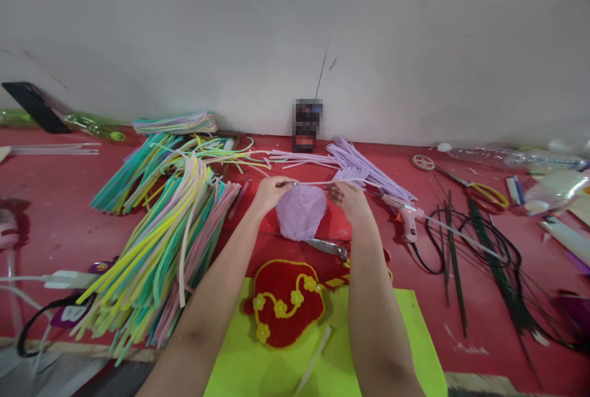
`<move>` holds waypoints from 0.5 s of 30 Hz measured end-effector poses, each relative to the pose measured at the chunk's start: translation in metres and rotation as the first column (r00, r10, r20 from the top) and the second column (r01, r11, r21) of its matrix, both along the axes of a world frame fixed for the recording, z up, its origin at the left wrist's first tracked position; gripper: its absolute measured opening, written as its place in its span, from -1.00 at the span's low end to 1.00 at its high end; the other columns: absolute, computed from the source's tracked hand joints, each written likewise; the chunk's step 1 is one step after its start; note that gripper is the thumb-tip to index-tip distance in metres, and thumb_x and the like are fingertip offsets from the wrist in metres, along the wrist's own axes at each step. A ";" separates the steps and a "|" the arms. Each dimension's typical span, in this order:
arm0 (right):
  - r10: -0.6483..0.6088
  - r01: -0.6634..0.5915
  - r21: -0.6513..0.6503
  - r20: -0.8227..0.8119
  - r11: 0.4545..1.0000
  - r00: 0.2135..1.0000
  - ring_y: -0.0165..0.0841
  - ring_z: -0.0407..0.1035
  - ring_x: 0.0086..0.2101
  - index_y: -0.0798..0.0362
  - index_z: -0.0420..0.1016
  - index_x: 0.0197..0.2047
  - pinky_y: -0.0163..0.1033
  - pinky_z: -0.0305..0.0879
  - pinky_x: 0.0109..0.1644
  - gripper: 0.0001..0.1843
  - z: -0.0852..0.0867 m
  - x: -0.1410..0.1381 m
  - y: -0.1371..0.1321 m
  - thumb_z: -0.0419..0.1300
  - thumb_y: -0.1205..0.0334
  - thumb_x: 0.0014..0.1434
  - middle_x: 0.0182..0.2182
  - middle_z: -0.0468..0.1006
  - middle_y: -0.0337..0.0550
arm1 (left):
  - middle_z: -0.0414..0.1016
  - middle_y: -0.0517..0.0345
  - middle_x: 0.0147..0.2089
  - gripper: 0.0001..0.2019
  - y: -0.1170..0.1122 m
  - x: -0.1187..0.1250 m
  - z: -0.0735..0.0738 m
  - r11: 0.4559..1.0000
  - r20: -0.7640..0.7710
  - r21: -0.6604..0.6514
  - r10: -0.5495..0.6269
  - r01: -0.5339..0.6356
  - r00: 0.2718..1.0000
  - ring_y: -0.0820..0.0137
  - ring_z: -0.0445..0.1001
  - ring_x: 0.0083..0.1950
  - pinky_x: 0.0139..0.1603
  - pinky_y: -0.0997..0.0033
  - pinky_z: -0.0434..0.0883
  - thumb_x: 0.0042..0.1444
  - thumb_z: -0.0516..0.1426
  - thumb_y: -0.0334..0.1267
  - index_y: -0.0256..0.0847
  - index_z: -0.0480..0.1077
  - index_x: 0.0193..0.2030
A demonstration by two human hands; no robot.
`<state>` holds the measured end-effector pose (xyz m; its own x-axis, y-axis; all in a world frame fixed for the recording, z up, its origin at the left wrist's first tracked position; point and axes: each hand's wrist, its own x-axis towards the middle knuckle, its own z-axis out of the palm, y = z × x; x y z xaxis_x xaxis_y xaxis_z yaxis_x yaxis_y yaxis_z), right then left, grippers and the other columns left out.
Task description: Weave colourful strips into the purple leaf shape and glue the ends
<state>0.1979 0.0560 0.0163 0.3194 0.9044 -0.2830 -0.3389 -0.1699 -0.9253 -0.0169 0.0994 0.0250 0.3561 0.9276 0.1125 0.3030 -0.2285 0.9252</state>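
Stretched level between my two hands is a pale pink pipe cleaner. My left hand pinches its left end between thumb and fingertips. At the right, my right hand grips it with bent fingers, and a length runs on past that hand. Just below the strand lies a lilac leaf-shaped piece made of pipe cleaners, on a red sheet. A second ribbed lilac piece sits behind my right hand. Nearer me, a red fuzzy piece with yellow edging and flowers rests on a lime-green sheet.
Bundles of coloured pipe cleaners cover the left side. Lilac pipe cleaners lie behind my right hand. To the right are a pink glue gun, scissors and dark green wires. A metal blade lies between my forearms.
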 end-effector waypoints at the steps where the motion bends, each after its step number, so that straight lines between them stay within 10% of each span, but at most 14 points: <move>1: 0.013 -0.011 -0.032 0.066 0.999 0.998 -0.43 0.37 -0.65 0.07 0.46 -0.56 -0.32 0.37 -0.50 -0.80 0.000 0.003 -0.001 0.16 0.27 0.07 -0.64 0.53 -0.19 | 0.57 0.08 -0.17 -0.79 0.000 0.000 0.001 1.000 0.000 0.000 0.007 -0.007 1.000 0.33 0.49 -0.12 -0.02 0.36 0.34 0.01 0.13 -0.26 -0.21 0.53 -0.23; 5: -0.071 0.071 0.012 0.285 0.997 0.956 -0.46 0.21 -0.71 0.04 0.42 -0.67 -0.31 0.32 -0.45 -0.73 0.014 0.011 -0.008 0.22 0.22 0.02 -0.81 0.35 -0.32 | 0.58 0.08 -0.17 -0.79 -0.002 0.001 0.007 0.999 0.003 0.017 0.029 -0.029 1.000 0.33 0.50 -0.13 -0.03 0.36 0.34 0.01 0.13 -0.27 -0.22 0.53 -0.23; 9: -0.287 0.085 0.370 0.534 0.925 0.795 -0.34 0.38 -0.34 -0.02 0.54 -0.50 -0.22 0.26 -0.02 -0.96 0.047 -0.001 -0.018 0.31 0.23 -0.09 -0.46 0.54 -0.24 | 0.58 0.08 -0.19 -0.79 -0.006 0.004 0.014 0.998 -0.027 0.054 0.035 -0.033 0.999 0.33 0.51 -0.16 -0.07 0.38 0.36 0.01 0.12 -0.27 -0.23 0.53 -0.23; 15: 0.038 -0.284 0.330 0.589 0.900 0.807 -0.30 0.37 -0.19 -0.08 0.57 -0.37 -0.16 0.13 0.12 -0.91 0.056 -0.021 -0.022 0.28 0.27 -0.02 -0.29 0.56 -0.25 | 0.58 0.13 -0.19 -0.80 -0.013 0.006 0.028 0.995 -0.022 0.094 0.021 -0.019 1.000 0.35 0.51 -0.16 -0.06 0.40 0.36 0.03 0.12 -0.28 -0.19 0.53 -0.23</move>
<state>0.1773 0.0340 0.0725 0.1477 0.9491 0.2782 0.2535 0.2355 -0.9382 -0.0114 0.0866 0.0526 0.3414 0.9203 0.1912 0.3296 -0.3077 0.8926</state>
